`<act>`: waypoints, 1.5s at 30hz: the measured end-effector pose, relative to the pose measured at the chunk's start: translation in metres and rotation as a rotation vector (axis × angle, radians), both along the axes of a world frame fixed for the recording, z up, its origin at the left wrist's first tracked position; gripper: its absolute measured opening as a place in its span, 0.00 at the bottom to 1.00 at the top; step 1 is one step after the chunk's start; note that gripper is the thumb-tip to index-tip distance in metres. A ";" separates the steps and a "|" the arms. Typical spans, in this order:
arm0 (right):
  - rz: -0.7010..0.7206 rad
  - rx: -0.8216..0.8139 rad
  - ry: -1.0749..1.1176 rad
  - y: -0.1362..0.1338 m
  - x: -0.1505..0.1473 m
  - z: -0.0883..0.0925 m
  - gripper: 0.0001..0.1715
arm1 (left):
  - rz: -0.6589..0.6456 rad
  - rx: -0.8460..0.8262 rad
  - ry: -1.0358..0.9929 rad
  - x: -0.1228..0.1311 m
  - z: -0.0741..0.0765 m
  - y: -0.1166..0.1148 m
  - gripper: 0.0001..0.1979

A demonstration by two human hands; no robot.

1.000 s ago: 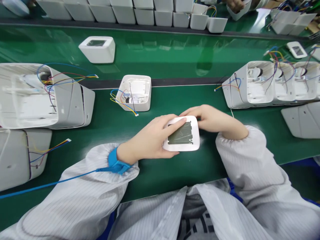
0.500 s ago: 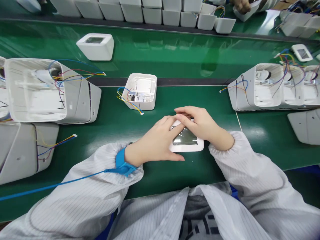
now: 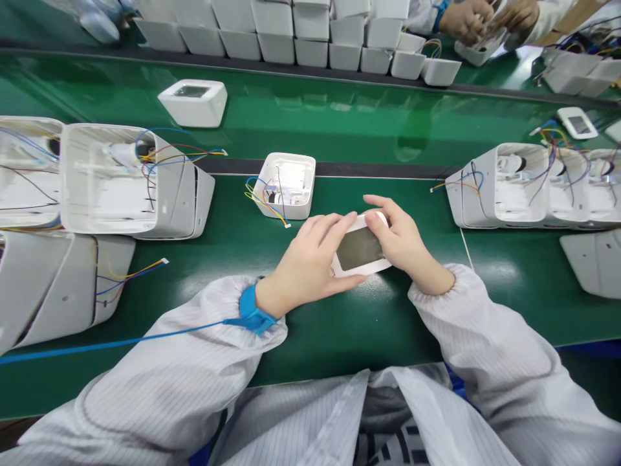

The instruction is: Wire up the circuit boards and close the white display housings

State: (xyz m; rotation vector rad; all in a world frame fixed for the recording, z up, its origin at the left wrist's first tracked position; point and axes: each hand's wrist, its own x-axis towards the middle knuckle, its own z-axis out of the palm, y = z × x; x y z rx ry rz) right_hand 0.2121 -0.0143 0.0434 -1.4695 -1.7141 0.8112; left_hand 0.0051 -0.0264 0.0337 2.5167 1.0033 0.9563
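Between my hands is a white panel with a dark rectangular display (image 3: 359,248), tilted a little. My left hand (image 3: 317,259) grips its left side, thumb along the near edge and fingers over the far edge. On the right end, my right hand (image 3: 398,236) closes with the thumb on the front face; its other fingers are partly hidden behind. A blue wrist strap (image 3: 253,310) with a cord circles my left wrist. Just beyond my left hand sits an open white housing (image 3: 305,206), with coloured wires and a white connector hanging over its front left.
Large open white housings (image 3: 169,207) with loose wires stand at left, and more housings (image 3: 519,217) at right. A white unit with a screen (image 3: 194,107) lies on the raised green ledge. Across the bench, another person's hands (image 3: 466,22) work at a white part beside stacked white boxes (image 3: 274,45).
The panel has risen and tilted in my hands, showing more of its display. My right hand has drawn apart from my left and grips the right end. The view has shifted slightly left.
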 end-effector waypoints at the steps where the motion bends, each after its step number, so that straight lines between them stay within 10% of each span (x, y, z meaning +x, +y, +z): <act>1: 0.023 0.045 0.025 0.001 0.001 0.000 0.36 | -0.003 -0.059 -0.060 -0.003 0.001 0.003 0.40; 6: 0.093 0.297 0.011 0.000 0.004 -0.003 0.36 | 0.002 -0.334 -0.232 -0.013 0.003 0.014 0.24; 26: -0.053 0.370 -0.117 -0.013 -0.005 0.011 0.21 | 0.047 -0.094 -0.009 -0.002 0.017 -0.010 0.21; 45: 0.020 0.093 -0.332 0.006 0.004 -0.003 0.36 | 0.217 -0.578 -0.477 0.000 0.000 0.009 0.22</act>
